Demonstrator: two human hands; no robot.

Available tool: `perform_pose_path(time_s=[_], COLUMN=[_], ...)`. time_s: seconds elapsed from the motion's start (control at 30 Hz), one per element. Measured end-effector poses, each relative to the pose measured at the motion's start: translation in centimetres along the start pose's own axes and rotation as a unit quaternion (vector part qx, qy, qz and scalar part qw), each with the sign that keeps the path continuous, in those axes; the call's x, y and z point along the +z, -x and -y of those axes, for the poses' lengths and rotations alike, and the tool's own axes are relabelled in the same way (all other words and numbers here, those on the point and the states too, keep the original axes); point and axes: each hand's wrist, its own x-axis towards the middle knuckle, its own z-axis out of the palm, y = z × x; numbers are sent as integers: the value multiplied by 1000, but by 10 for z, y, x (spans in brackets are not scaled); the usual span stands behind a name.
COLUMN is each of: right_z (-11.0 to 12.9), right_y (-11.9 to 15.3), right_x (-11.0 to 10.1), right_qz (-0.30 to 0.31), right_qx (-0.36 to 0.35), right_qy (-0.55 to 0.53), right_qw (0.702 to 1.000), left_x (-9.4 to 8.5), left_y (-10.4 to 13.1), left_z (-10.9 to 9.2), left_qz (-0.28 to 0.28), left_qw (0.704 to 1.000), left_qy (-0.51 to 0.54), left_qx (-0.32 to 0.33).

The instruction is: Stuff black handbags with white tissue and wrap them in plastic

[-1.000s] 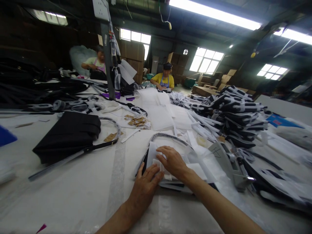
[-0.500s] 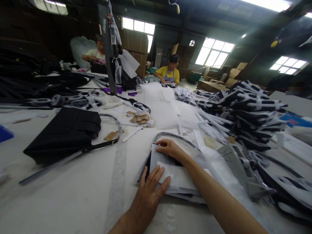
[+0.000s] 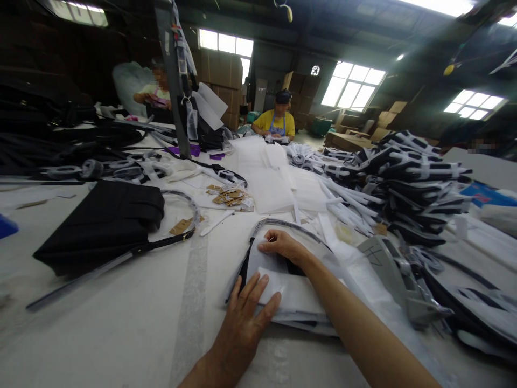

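Observation:
A black handbag (image 3: 244,265) lies flat on the table in front of me, mostly covered by white wrapping sheet (image 3: 258,260). Its wrapped strap (image 3: 297,224) arches out on the far side. My left hand (image 3: 246,312) rests with spread fingers on the bag's near left part, pressing the sheet. Over the upper left part of the bag, my right hand (image 3: 280,245) is closed, thumb and forefinger pinched at the sheet's edge. The fingertips partly hide what they pinch.
Another black handbag (image 3: 100,226) with its strap stands to the left. Small brown tags (image 3: 230,195) and white foam sheets (image 3: 264,183) lie beyond. A grey tape dispenser (image 3: 388,264) is at right, before stacked wrapped bags (image 3: 420,178). A co-worker in yellow (image 3: 274,123) sits across.
My right fingers have curled in tighter at the sheet's edge, and the sheet's upper left corner now looks rounded. The left hand stays pressed on the bag. The view has shifted slightly.

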Motion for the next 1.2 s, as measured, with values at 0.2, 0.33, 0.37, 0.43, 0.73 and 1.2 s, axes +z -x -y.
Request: perform_pose_path(time_s=[0.2, 0.33, 0.37, 0.43, 0.73, 1.2], right_z=[-6, -17, -19, -18, -11, 38], right_y=[-4, -14, -15, -17, -5, 189], right_x=[6, 15, 17, 18, 19, 23], right_qz=[-53, -115, -126, -148, -143, -34], right_qx=[-15, 0, 3, 2, -2, -326], right_qy=[19, 81, 102, 150, 331, 347], right_qw=[998, 990, 987, 978, 933, 879], left_x=[1, 0, -1, -3, -6, -10], left_y=[1, -1, -2, -4, -7, -6], left_z=[0, 0, 0, 1, -4, 1], left_qz=[-3, 6, 7, 8, -1, 34], left_qw=[1000, 1000, 1000, 1000, 999, 998], left_qy=[12, 8, 7, 8, 43, 35], left_qx=[-3, -1, 3, 11, 7, 40])
